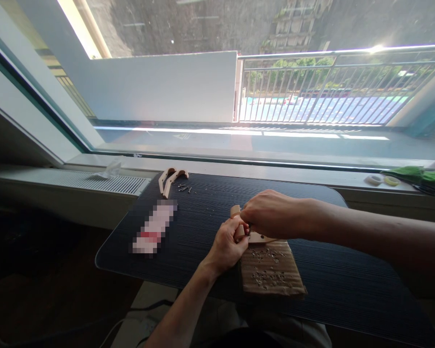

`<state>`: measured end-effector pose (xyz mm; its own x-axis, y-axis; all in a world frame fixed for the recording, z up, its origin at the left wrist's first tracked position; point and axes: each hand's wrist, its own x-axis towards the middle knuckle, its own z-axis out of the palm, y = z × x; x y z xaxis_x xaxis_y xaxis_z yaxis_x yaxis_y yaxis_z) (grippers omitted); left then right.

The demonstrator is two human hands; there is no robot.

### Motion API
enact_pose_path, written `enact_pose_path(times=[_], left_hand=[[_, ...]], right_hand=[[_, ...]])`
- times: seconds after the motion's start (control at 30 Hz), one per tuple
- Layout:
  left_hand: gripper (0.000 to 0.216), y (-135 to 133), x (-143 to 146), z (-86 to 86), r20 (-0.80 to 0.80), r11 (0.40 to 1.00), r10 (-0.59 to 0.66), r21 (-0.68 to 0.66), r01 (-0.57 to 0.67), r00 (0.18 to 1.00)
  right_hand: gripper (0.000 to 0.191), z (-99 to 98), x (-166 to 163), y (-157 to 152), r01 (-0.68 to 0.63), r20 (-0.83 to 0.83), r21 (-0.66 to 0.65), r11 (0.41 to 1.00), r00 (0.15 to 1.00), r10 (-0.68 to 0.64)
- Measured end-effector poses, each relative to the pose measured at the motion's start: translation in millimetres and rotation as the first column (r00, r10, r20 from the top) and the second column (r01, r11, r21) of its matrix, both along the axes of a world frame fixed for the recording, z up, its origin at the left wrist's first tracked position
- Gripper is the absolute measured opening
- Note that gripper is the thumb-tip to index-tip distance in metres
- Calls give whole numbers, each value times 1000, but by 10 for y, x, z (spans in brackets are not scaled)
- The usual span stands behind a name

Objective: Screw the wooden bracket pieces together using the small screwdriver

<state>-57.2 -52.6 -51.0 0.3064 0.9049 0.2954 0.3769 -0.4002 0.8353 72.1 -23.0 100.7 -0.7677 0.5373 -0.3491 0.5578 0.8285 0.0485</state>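
Note:
My left hand [224, 246] is closed around a pale wooden piece [239, 233] with a rounded end, held over the far end of a brown corrugated pad [275, 278] pitted with small holes. Another part of the wood, a flat arm [258, 238] with a dark hole, shows beneath my right hand [266, 212]. That right hand is a fist pressed close against the left fingers. A sliver of something dark shows below its fingers, but what it grips is hidden. Two curved wooden hooks [171, 184] lie at the table's back left corner, beside several small screws [184, 187].
The dark table [203, 193] has rounded corners and stands against a window sill. A blurred-out pink and white strip [155, 227] lies on its left. Tape rolls [390, 181] and a green cloth [415, 175] rest on the sill; clear plastic [111, 170] sits on the left vent.

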Motion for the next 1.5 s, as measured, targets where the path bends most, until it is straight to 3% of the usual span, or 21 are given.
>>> enact_pose_path(times=[0.27, 0.43, 0.6, 0.8, 0.93, 1.23, 1.5], left_hand=[[23, -38, -100, 137, 11, 987, -126, -103, 126, 992], [18, -47, -59, 120, 20, 993, -69, -91, 71, 997], [13, -36, 4, 56, 11, 1000, 4, -26, -4, 1000], [11, -23, 0, 38, -16, 1000, 14, -2, -14, 1000], [11, -20, -1, 25, -20, 1000, 8, -13, -8, 1000], [12, -15, -7, 33, -35, 1000, 5, 13, -4, 999], [11, -19, 5, 39, -73, 999, 36, 12, -35, 997]], right_hand=[[16, 16, 20, -35, 44, -36, 5, 999, 998, -44], [14, -15, 22, -57, 85, -33, 7, 996, 996, -84], [12, 85, 42, -85, 112, -18, -26, 993, 993, -113], [17, 135, 60, -89, 10, 17, -4, 1000, 1000, -10], [18, 62, 89, -61, 12, -50, -26, 1000, 999, -14], [15, 26, 79, -73, 31, -12, 61, 998, 999, -30], [17, 127, 37, -90, 5, 0, -36, 999, 1000, -5]])
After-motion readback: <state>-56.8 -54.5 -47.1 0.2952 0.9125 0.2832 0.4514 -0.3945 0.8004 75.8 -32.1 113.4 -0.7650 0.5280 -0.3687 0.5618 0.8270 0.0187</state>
